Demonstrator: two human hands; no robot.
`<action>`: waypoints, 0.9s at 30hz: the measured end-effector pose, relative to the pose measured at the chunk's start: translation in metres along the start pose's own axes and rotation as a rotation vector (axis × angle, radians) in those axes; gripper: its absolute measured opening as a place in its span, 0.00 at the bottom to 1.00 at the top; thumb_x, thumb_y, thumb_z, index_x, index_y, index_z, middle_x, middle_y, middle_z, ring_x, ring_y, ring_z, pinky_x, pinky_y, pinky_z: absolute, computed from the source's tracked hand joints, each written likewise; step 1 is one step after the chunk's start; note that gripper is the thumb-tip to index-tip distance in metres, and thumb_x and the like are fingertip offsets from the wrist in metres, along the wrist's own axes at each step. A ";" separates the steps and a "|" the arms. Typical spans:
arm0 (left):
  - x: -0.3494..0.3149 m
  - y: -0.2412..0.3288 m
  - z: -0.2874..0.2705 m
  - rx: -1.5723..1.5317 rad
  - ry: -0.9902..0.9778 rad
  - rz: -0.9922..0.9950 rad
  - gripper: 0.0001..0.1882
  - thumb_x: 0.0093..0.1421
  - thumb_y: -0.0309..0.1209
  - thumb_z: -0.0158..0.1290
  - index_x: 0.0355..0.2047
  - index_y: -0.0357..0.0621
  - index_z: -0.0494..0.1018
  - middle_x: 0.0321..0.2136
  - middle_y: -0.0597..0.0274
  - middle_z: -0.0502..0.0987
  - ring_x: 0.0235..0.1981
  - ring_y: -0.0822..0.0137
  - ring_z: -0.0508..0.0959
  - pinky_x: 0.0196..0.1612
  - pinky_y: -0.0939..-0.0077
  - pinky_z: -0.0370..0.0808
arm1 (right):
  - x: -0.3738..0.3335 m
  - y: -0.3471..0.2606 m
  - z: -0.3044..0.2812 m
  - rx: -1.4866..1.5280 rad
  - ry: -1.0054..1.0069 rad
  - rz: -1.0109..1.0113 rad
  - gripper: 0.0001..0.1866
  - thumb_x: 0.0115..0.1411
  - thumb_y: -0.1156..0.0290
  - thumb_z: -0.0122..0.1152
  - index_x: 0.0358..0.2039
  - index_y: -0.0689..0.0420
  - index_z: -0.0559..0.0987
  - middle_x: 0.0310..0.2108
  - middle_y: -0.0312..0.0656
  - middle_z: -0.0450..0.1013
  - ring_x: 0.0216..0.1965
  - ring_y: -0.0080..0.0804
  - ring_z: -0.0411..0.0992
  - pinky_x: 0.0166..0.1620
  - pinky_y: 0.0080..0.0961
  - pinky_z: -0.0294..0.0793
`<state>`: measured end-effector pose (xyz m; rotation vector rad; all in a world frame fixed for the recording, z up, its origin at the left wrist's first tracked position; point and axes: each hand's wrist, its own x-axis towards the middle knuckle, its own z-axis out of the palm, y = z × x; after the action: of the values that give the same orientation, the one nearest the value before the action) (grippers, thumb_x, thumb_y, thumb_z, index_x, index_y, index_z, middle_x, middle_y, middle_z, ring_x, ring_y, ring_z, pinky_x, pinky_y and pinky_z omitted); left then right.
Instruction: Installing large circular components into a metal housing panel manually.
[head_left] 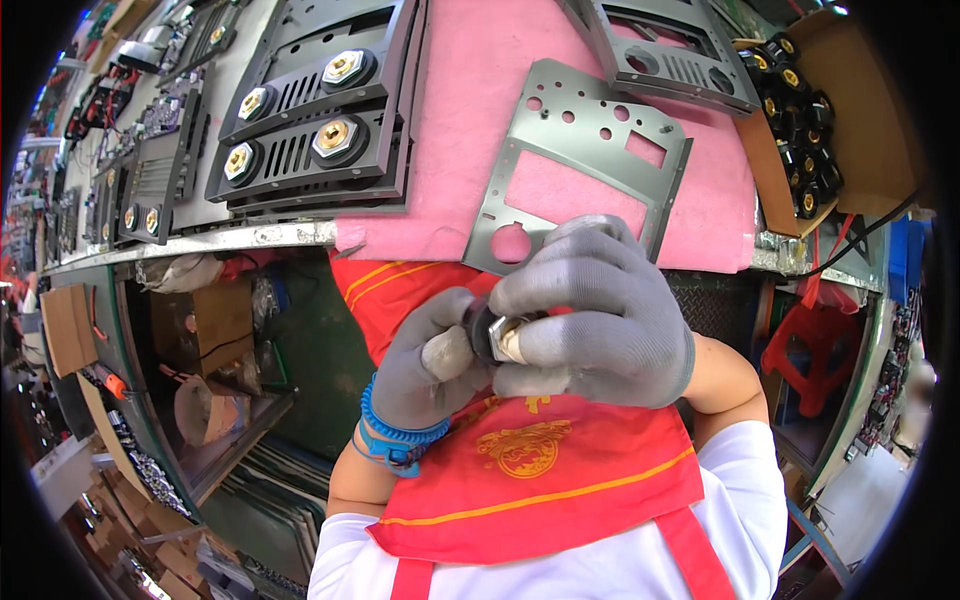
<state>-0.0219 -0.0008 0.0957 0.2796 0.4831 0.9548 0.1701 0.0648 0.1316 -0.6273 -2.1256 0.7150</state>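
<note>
Above the red apron [600, 455], the left hand [435, 360] grips a black fitting [482, 335] while the right hand [600, 320] closes around its shiny metal end — probably 1 steadying, 1 working. The grey metal plate [585, 148], flat and full of holes, lies on a soft-looking pink sheet [480, 90], perhaps against scratches; stacked slotted panels [292, 182] show 4 six-sided nuts [335, 138].

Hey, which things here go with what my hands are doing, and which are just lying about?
Likely part of the job:
black fitting, in the fingers of your left hand and right hand
loose fittings in the open carton
stacked panels with mounted fittings
metal plate on the pink mat

Probably just lying about:
red plastic object, lower right
brown cardboard piece, far left
</note>
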 end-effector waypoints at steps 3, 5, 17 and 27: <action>0.000 0.008 0.004 -0.096 -0.031 -0.171 0.28 0.65 0.43 0.53 0.56 0.32 0.62 0.51 0.48 0.72 0.51 0.56 0.76 0.53 0.61 0.75 | -0.008 0.009 0.004 0.080 -0.024 -0.062 0.14 0.46 0.65 0.71 0.33 0.46 0.76 0.40 0.29 0.75 0.38 0.32 0.72 0.49 0.36 0.67; -0.001 0.004 -0.003 -0.163 -0.076 -0.238 0.32 0.65 0.44 0.53 0.58 0.29 0.60 0.51 0.46 0.72 0.50 0.56 0.77 0.52 0.62 0.76 | -0.009 0.013 -0.002 0.222 -0.115 -0.080 0.14 0.50 0.69 0.72 0.35 0.51 0.76 0.40 0.38 0.78 0.40 0.38 0.75 0.48 0.37 0.70; 0.001 -0.008 -0.014 0.123 -0.054 0.059 0.25 0.63 0.44 0.57 0.49 0.36 0.67 0.46 0.52 0.75 0.48 0.58 0.77 0.53 0.61 0.74 | -0.010 0.000 -0.007 0.062 -0.096 0.053 0.20 0.41 0.64 0.76 0.33 0.51 0.75 0.40 0.37 0.74 0.38 0.38 0.73 0.45 0.39 0.71; 0.001 -0.014 -0.019 -0.101 -0.068 -0.099 0.24 0.65 0.43 0.54 0.53 0.38 0.67 0.50 0.54 0.74 0.51 0.57 0.76 0.54 0.57 0.74 | -0.013 -0.002 0.004 -0.072 -0.092 0.041 0.17 0.46 0.67 0.71 0.36 0.52 0.76 0.42 0.40 0.74 0.38 0.37 0.74 0.48 0.38 0.73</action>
<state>-0.0211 -0.0073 0.0730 0.1942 0.3818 0.8676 0.1738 0.0539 0.1241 -0.6906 -2.2372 0.7042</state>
